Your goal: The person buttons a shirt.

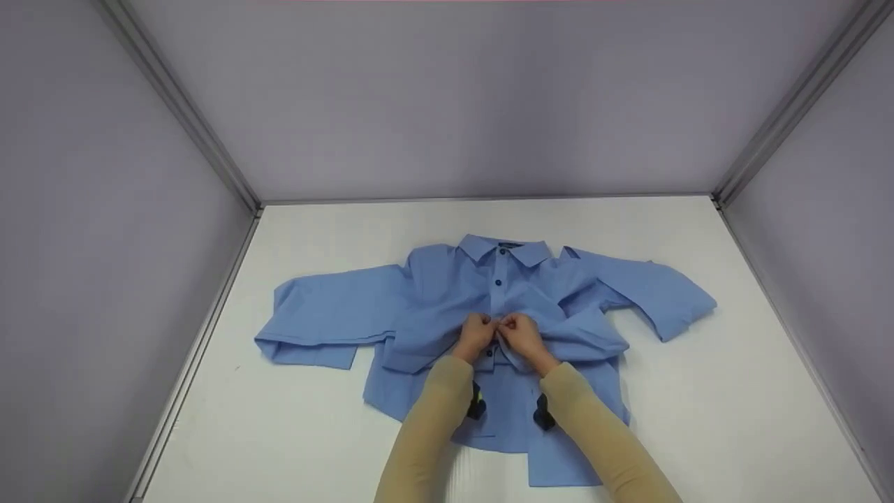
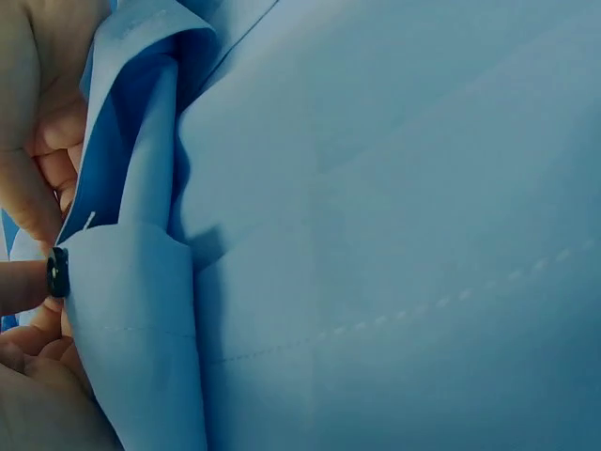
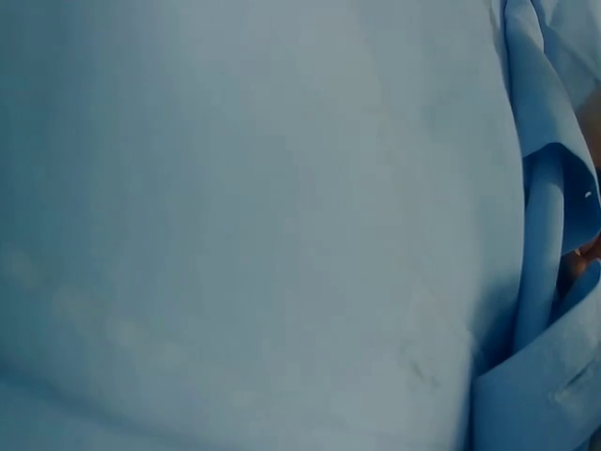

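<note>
Blue shirt [image 1: 447, 283]: likely light, soft, slack.
Left hand [image 1: 476, 331], right hand [image 1: 522, 337]: fingertips closed, pinching placket [image 1: 498, 300]; best hold probably its edge, beside button [image 2: 58, 272].

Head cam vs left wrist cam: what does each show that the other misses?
Only head: the collar, both spread sleeves, the white table and the grey walls.

Only left wrist: the dark button at a fingertip, and a dashed line across the fabric.

Both: the blue shirt, with the left hand and right hand at its front.
</note>
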Demonstrator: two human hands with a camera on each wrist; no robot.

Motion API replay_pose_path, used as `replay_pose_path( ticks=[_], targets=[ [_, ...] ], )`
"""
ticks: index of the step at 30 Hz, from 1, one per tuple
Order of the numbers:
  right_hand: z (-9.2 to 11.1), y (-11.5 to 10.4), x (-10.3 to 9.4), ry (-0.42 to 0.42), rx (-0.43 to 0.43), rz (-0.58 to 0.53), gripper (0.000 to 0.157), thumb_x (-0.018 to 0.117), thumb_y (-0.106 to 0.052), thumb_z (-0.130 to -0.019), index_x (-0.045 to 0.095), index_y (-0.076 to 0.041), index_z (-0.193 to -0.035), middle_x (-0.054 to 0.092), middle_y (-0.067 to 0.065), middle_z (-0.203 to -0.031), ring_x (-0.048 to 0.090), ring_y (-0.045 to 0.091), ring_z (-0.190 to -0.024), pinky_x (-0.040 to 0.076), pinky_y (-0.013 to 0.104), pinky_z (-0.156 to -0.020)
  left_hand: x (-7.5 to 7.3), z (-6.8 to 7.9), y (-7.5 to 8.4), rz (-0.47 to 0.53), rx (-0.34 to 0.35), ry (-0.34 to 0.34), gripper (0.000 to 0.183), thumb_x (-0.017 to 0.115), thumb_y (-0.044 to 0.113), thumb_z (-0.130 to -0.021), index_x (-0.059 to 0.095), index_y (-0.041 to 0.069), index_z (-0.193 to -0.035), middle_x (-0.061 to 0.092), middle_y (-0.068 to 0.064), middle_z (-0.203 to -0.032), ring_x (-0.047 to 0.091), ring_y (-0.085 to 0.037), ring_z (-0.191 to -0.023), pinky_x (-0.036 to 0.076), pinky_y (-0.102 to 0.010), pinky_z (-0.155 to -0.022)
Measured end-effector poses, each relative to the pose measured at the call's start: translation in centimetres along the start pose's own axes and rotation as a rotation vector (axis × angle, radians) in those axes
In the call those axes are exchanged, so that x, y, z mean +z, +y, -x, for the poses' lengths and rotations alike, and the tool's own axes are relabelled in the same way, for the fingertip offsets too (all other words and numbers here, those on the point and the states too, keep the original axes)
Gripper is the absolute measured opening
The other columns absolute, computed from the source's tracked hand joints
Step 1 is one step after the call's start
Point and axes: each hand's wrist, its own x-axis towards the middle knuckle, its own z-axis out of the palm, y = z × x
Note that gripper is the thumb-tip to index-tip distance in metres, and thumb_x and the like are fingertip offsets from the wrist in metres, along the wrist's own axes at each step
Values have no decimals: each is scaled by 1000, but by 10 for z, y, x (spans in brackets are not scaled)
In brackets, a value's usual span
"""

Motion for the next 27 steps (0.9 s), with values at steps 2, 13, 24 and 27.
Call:
replay_pose_path(
  ticks=[2, 13, 24, 27],
  targets=[
    [1, 0, 0, 1, -2, 6, 9, 54, -3, -85, 58, 2, -79, 56, 6, -70, 50, 15, -59, 42, 30, -58, 0, 0, -1, -3, -13, 6, 40, 50, 1, -84, 25, 12, -54, 25, 2, -48, 26, -10, -42, 26, -22, -43],
    [4, 2, -1, 1, 76, -73, 10, 51, -4, -86, 57, 2, -80, 53, 5, -69, 47, 14, -59, 39, 28, -56, 20, -30, -42, -13, -2, 22, 13, 44, -4, -82, 47, -4, -94, 50, -12, -73, 48, -19, -60, 40, -33, -54],
    [0, 5, -7, -62, 231, -474, 12, 46, 1, -88, 45, 0, -76, 42, 6, -67, 37, 15, -56, 31, 27, -55, 22, -59, -80, 188, 140, -130, 13, 50, 3, -85, 40, 8, -90, 38, -4, -70, 39, -16, -57, 35, -31, -51],
    [-3, 4, -8, -58, 284, -536, 13, 46, -1, -88, 42, -2, -76, 38, 5, -65, 33, 15, -57, 29, 29, -57, 23, -64, -82, 228, 204, -133, 13, 51, 7, -86, 39, 10, -91, 37, -2, -70, 35, -15, -57, 31, -30, -53]
  ],
)
